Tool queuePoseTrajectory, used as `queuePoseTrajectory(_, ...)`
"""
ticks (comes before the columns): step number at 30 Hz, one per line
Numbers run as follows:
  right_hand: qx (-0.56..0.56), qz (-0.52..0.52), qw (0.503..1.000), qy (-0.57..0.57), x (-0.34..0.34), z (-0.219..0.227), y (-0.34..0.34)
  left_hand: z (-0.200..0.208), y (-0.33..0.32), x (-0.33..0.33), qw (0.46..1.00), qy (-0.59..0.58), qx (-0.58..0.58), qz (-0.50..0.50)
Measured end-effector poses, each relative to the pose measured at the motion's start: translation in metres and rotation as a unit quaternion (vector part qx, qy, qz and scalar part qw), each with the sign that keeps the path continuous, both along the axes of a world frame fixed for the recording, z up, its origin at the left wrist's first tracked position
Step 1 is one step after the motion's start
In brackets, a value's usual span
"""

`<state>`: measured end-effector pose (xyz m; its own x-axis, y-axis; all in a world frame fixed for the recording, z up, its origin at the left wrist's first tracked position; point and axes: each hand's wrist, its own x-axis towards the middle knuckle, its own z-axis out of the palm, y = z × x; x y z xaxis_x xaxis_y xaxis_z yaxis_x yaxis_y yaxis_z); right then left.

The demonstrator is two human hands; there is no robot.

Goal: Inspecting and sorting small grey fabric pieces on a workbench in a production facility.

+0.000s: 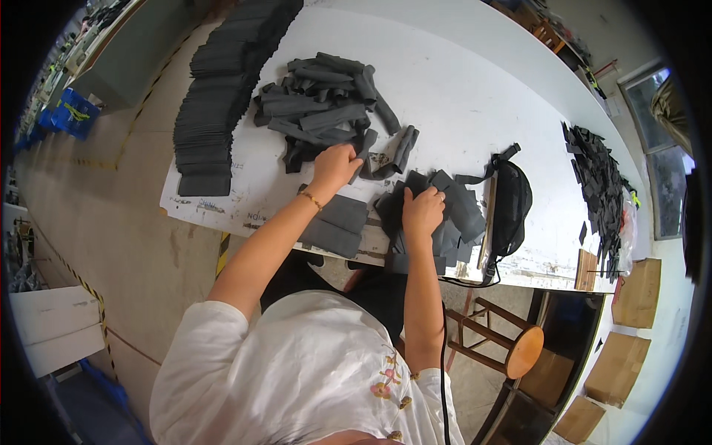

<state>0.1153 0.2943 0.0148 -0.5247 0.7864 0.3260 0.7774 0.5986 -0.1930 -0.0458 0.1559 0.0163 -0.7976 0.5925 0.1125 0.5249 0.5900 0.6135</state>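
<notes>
Over to the white table (452, 96), and there was the left hand (337, 170), fingers curled in narrow, at the near edge of a heap of curled dark grey pieces (319, 115)! It appeared to have one dark strip (363, 153) between its fingers, though how firm that hold was, I couldn't tell. Across to the right hand (423, 211): half bent, fingers together, pressed down on a fan of flat dark pieces (465, 211) at the table's near edge; whether it pinched one of them, the view didn't show. Between the two, just right of the left forearm, lay a pair of flat grey panels (337, 226), side by side, and beyond them a loose curled strip (404, 150) stood bent on the tabletop. Out on the left, what a line-up: a long row of stacked dark pieces (211, 111) ran away from the near edge! To the right of the fan sat a black bag (512, 208) with its strap, and farther right a scatter of black scraps (593, 178). Below the table edge stood a wooden stool (525, 352), round seat tilted into view
</notes>
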Motion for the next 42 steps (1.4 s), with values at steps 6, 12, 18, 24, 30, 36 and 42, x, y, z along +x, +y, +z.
queuePoseTrajectory(6,0.03,0.031,0.991,-0.125,-0.005,-0.009,-0.003,0.014,-0.014,0.004,0.972,-0.193,0.135,0.013)
queuePoseTrajectory(12,0.045,0.031,0.985,-0.166,-0.009,-0.002,-0.015,0.028,-0.028,0.023,0.792,-0.501,0.348,0.016)
queuePoseTrajectory(18,0.093,0.109,0.982,-0.121,0.007,0.006,-0.013,0.015,-0.041,0.027,0.694,-0.544,0.462,0.088)
queuePoseTrajectory(24,0.062,0.104,0.988,-0.092,0.03,0.005,0.007,0.011,-0.042,0.028,0.566,-0.62,0.543,0.029)
queuePoseTrajectory(30,-0.035,0.209,0.975,-0.061,0.044,0.025,0.005,0.041,-0.044,0.042,0.553,-0.629,0.543,0.065)
queuePoseTrajectory(36,-0.152,0.281,0.941,0.109,0.063,0.049,-0.01,0.025,-0.048,0.04,0.584,-0.622,0.521,0.018)
queuePoseTrajectory(42,-0.279,0.296,0.901,0.148,0.069,0.073,-0.047,0.019,-0.043,0.041,0.567,-0.635,0.522,0.056)
